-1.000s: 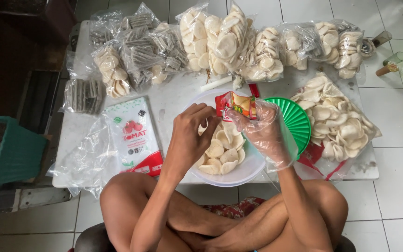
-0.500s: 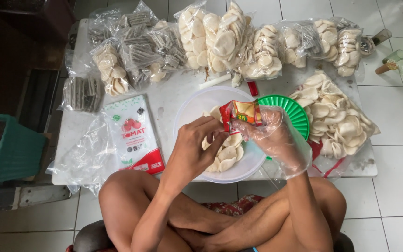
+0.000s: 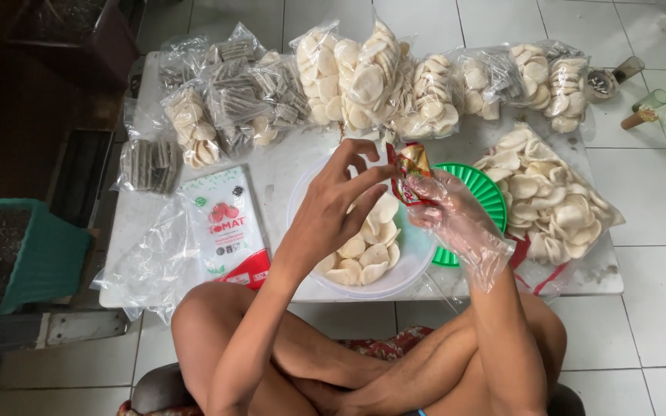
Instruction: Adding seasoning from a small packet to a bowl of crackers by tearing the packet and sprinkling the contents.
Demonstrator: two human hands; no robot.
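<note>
I see a white tiled floor with a low white table [image 3: 287, 185] at centre frame, and a green bin [image 3: 25, 254] at the left edge. Along the table's top edge stand clear bags of pale crackers [image 3: 371, 77]; an open heap of crackers [image 3: 556, 200] lies right of centre.

Since a second ago the small red and yellow sachet [image 3: 410, 173] has been lifted from just over the white bowl [image 3: 333, 277] to higher above it. My left hand [image 3: 333, 208], bare, pinches its top edge, fingers together. My right hand [image 3: 456, 219], in a clear plastic glove, is clamped on its lower part. I judge the sachet is being torn open over the bowl.

A green basket [image 3: 491, 192] sits beside the bowl; a red and white pouch [image 3: 225, 223] lies at left.
</note>
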